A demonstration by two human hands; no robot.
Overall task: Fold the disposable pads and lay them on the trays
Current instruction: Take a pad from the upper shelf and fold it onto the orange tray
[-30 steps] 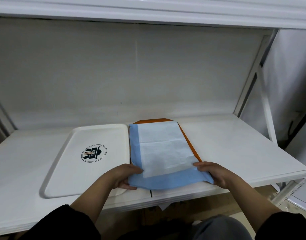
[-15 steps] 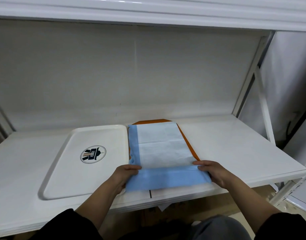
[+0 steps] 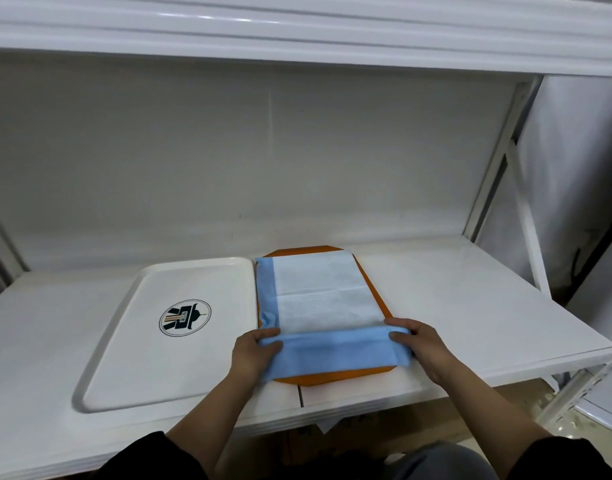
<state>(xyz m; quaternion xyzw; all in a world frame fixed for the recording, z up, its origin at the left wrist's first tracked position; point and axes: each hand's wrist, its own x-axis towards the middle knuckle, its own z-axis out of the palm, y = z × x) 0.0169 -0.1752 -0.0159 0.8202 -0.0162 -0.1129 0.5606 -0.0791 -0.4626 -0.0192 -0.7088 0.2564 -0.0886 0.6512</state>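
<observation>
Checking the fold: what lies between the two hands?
In the head view, only the pad's turned-up blue edge spans from left hand to right hand.

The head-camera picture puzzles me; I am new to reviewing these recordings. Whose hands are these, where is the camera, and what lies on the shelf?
No machine here: a person works with bare hands, and the camera sits on their head, looking forward and down. On the white shelf lie a white tray with a round logo and, right of it, an orange tray. A disposable pad, white with blue borders, lies on the orange tray. The left hand and the right hand each pinch a near corner of the pad, whose blue near edge is lifted and turned toward the far side, as if mid-fold.
</observation>
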